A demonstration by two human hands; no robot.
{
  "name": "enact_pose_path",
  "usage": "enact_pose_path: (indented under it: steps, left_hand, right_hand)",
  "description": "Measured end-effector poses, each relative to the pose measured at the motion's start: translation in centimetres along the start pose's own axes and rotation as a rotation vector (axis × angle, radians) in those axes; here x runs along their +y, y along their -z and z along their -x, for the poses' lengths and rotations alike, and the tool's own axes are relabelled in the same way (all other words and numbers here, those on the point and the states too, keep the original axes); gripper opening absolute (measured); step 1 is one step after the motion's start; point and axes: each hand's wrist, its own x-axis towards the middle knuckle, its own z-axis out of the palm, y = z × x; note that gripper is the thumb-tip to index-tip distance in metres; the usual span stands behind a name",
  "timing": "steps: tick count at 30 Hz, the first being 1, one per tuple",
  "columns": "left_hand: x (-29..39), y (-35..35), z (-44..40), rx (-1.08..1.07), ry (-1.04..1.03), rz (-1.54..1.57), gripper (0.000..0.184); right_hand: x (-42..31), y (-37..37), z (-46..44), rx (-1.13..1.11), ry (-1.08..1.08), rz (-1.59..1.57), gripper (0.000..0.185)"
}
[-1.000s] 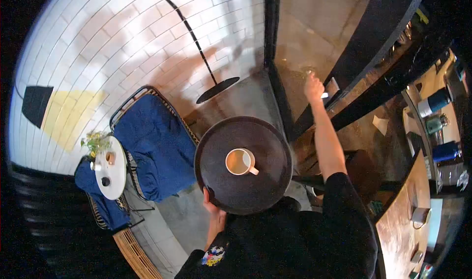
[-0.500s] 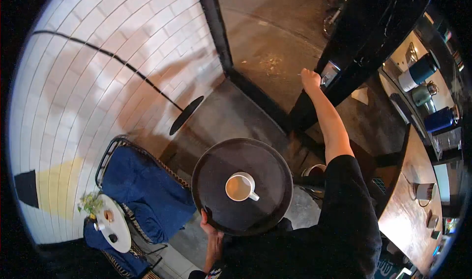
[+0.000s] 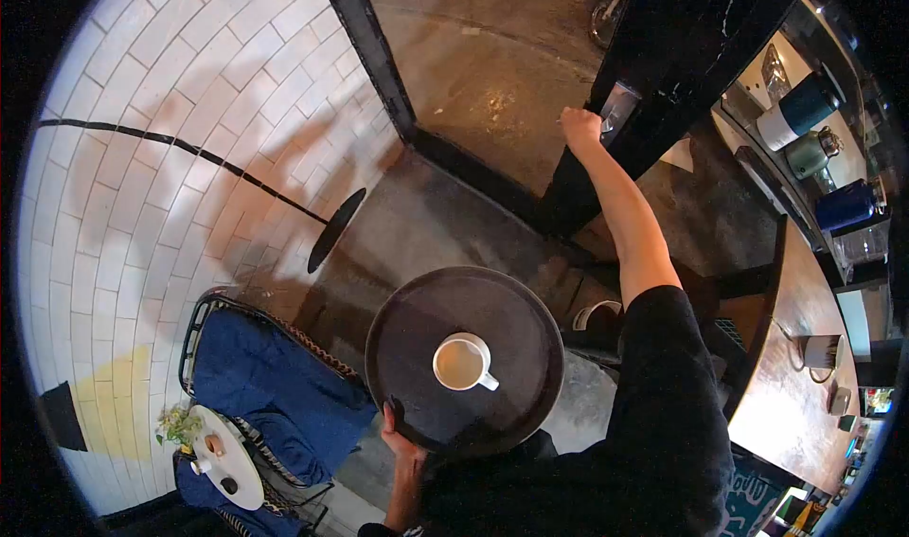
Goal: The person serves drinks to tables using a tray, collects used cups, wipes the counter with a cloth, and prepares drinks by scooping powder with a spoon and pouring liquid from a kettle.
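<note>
Lettered panel [image 3: 750,501] more visible, 1 mug [image 3: 462,362] on tray [image 3: 407,338]

No text, brand or number is legible. White, hand-drawn-style lettering stands on a dark teal panel [image 3: 748,501] beneath the wooden desk [image 3: 793,348] at lower right; it lies at an angle, partly cut by the view's edge, and its words cannot be made out.
</note>
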Motion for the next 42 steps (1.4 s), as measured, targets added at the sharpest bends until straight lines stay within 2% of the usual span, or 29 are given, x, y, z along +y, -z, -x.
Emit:
enact_pose_path:
  steps: [3,8,10,11,14,15,17,18,20,21,22,23,24,25,26,27,29,31,32,34,35,37,38,39,40,41,42]
  left_hand:
    - [-0.3,2.3,-0.8,-0.048,-0.015,0.035,0.052]
    - [-0.4,1.8,0.3,-0.034,-0.118,-0.102,0.053]
    - [-0.5,2.0,0.4,-0.016,0.007,0.09,0.05]
    - [-0.5,1.3,0.8,-0.024,0.004,0.098,0.05]
    - [-0.3,0.0,1.6,0.006,-0.041,0.065,0.049]
    - [-0.5,0.3,1.6,-0.045,-0.042,0.089,0.048]
    - [-0.2,0.9,1.7,-0.086,-0.051,0.102,0.048]
    - [0.0,0.8,1.7,-0.02,-0.037,0.078,0.052]
    - [0.4,1.0,1.7,0.043,-0.021,0.05,0.057]
    - [0.5,0.9,1.4,-0.036,-0.02,0.077,0.053]
    - [0.7,0.8,1.3,-0.115,-0.016,0.104,0.05]
    - [0.8,0.4,1.2,-0.129,-0.009,0.101,0.05]
    - [1.2,0.1,1.4,-0.169,0.033,0.112,0.051]
    - [1.6,-0.2,1.5,-0.211,0.076,0.118,0.052]
    - [1.8,-0.2,1.3,-0.227,0.087,0.103,0.052]
    - [1.9,-0.1,0.8,-0.259,0.1,0.12,0.052]
    - [2.3,-0.2,0.0,-0.313,0.127,0.123,0.052]
    - [2.6,0.1,-0.2,-0.414,0.148,0.016,0.056]
    - [2.7,0.5,-0.7,-0.51,0.161,0.023,0.054]
    - [2.7,1.4,-2.1,-0.532,0.244,-0.019,0.053]
    - [2.9,1.1,-1.9,-0.533,0.305,-0.042,0.051]
    - [2.9,1.0,-1.0,-0.615,0.352,-0.106,0.049]
    - [2.8,0.9,-0.7,-0.709,0.396,-0.122,0.049]
    - [2.6,0.7,-0.4,-0.803,0.442,-0.132,0.049]
    - [2.2,0.1,0.2,-0.82,0.47,-0.145,0.049]
    - [1.9,-0.4,0.9,-0.811,0.52,-0.212,0.049]
    - [1.5,-0.5,1.8,-0.797,0.57,-0.286,0.049]
  right_hand:
    - [0.3,1.9,0.0,0.003,-0.092,-0.097,0.015]
    - [2.2,1.6,-1.3,0.065,-0.031,-0.185,0.018]
    - [2.9,1.7,-1.3,0.171,-0.023,-0.187,0.017]
    - [3.4,1.8,-1.6,0.182,-0.021,-0.183,0.017]
    - [4.0,2.2,-2.0,0.069,-0.06,-0.178,0.03]
    - [4.1,2.3,-1.7,0.076,-0.053,-0.18,0.03]
    - [3.5,1.9,0.1,0.272,-0.051,-0.242,0.037]
    - [2.7,2.0,1.6,0.269,-0.052,-0.249,0.037]
    - [0.5,3.0,5.3,0.689,-0.13,-0.446,0.035]
    - [-0.2,4.1,7.6,0.91,-0.172,-0.532,0.033]
    - [-1.3,5.1,11.6,0.835,-0.165,-0.736,0.032]
    - [-1.7,3.1,14.9,0.655,-0.139,-0.864,0.03]
    - [-2.6,2.7,19.2,0.382,-0.16,-1.233,0.025]
    - [-3.9,4.1,24.3,0.04,-0.27,-1.567,0.042]
    - [-4.4,3.6,28.6,-0.11,-0.119,-1.725,0.051]
    - [-5.8,4.0,32.5,-0.154,-0.23,-1.734,0.056]
    - [-6.2,4.9,38.6,-0.381,-0.33,-1.798,0.068]
    - [-7.3,4.6,44.0,-0.451,-0.676,-1.715,0.069]
    - [-7.8,4.3,46.3,-0.426,-0.711,-1.722,0.069]
    - [-7.9,4.2,50.6,-0.419,-0.812,-1.947,0.065]
    - [-7.7,5.3,52.3,-0.387,-0.847,-1.943,0.065]
    - [-7.7,7.9,55.9,-0.1,-0.656,-2.016,0.063]
    - [-7.5,9.8,57.8,-0.067,-0.776,-1.98,0.064]
    - [-7.9,8.7,60.0,-0.034,-0.808,-1.971,0.064]
    - [-8.4,6.5,62.4,0.065,-0.943,-1.915,0.065]
    - [-8.7,7.8,64.0,0.159,-1.077,-1.854,0.066]
    - [-8.4,9.3,66.8,0.236,-1.09,-2.006,0.065]
